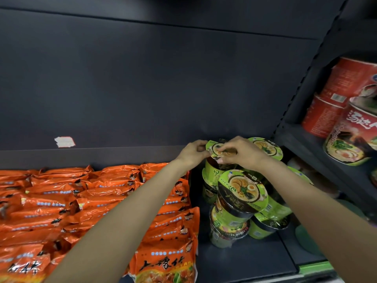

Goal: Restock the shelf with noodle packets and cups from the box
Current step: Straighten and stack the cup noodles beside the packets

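With orange packets (98, 201) stacked and the box unseen, your left hand (192, 153) and right hand (240, 153) both pinched 1 green cup (219, 155) atop the right-of-centre stack, so restocking looked well advanced.

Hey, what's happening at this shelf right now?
A person is stocking a dark shelf. Both hands hold one green noodle cup at the back: the left hand grips its left edge, and the right hand pinches its lid. It sits atop other stacked green cups. Orange noodle packets fill the shelf's left side, and red cups stand on the neighbouring shelf at right.
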A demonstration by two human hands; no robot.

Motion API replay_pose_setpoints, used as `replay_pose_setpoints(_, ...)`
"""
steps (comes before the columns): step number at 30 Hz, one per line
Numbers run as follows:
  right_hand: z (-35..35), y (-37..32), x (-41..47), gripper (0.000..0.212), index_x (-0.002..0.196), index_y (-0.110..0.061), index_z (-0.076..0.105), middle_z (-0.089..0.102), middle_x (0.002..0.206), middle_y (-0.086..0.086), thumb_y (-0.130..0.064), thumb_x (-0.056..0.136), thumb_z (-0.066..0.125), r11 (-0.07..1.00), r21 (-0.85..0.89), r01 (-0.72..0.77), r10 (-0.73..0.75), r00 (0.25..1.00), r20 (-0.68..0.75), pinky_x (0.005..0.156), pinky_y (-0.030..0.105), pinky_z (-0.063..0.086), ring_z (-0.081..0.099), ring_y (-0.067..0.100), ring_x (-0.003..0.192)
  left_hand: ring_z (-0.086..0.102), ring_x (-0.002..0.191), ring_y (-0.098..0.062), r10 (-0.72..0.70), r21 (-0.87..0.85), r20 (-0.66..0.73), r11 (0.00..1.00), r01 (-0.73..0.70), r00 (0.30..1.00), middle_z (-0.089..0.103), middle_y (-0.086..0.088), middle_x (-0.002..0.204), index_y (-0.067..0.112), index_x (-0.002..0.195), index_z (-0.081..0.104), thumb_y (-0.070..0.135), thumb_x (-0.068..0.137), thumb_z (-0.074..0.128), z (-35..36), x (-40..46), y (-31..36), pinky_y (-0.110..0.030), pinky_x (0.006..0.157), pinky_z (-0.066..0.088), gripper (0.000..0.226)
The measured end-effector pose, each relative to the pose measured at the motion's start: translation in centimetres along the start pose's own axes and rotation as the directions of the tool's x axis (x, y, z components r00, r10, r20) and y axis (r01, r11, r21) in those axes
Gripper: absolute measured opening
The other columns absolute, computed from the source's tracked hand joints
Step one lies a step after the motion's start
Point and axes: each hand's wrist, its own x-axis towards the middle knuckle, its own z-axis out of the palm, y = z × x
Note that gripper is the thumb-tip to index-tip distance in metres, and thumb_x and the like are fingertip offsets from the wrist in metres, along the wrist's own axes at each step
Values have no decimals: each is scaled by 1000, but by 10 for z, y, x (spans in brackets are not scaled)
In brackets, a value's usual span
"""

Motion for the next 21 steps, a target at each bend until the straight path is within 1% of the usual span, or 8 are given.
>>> replay_pose_setpoints(2,-5,3,2,45,121,-29,63,49,130,5,-35,78,73,999,-13,40,-39,997,60,102,29,31,41,21,125,60,108,-23,-22,-12,-44,1000,21,999,64,-8,116,14,126,51,19,86,67,3,1,-2,-30,85,46,44)
replay_pose_setpoints(5,-13,6,1,44,125,-26,60,37,148,1,-24,82,71,998,22,54,-57,980,189,113,33,22,33,20,137,62,101,-22,-58,-5,-116,998,58,992,66,-7,108,11,120,51,20,80,73,11,-1,-4,-31,86,48,46)
replay_pose_setpoints(8,-16,5,1,45,126,-25,58,30,152,0,-17,84,69,997,40,59,-66,971,231,115,34,20,29,19,139,59,107,-20,-56,53,-141,997,64,988,65,-6,114,11,125,51,27,81,73,9,-1,1,-30,93,46,51)
replay_pose_setpoints(11,-16,-1,0,43,126,-24,59,38,144,5,-17,84,69,998,4,56,-56,978,201,109,31,26,35,23,133,54,118,-21,-53,54,-114,997,60,992,59,-7,127,12,137,44,27,84,69,2,1,4,-30,102,41,60)
replay_pose_setpoints(13,-14,-3,-2,44,126,-22,59,51,130,5,-24,84,70,997,34,67,-71,985,155,98,27,35,45,22,124,54,119,-21,-58,44,-58,997,60,997,58,-7,130,11,138,43,24,84,69,0,1,3,-32,105,41,61)
replay_pose_setpoints(14,-12,-3,-3,45,127,-21,59,54,129,2,-29,83,70,997,39,70,-74,990,120,94,25,36,48,20,122,56,118,-22,-59,24,-31,998,60,998,58,-8,130,11,138,43,24,84,69,0,2,1,-33,104,41,61)
replay_pose_setpoints(17,-8,2,-5,50,130,-21,56,51,135,0,-32,84,69,998,27,51,-52,998,40,94,21,32,45,17,125,58,114,-22,-60,-6,-13,998,60,998,61,-7,125,12,137,44,25,86,68,1,2,-1,-31,98,44,58)
replay_pose_setpoints(21,-13,9,-4,49,134,-20,52,37,149,0,-23,87,65,997,61,52,-61,986,158,103,18,21,32,17,137,63,97,-19,-29,-2,-16,1000,29,999,66,-7,113,11,130,50,28,85,68,1,2,-1,-27,80,46,51)
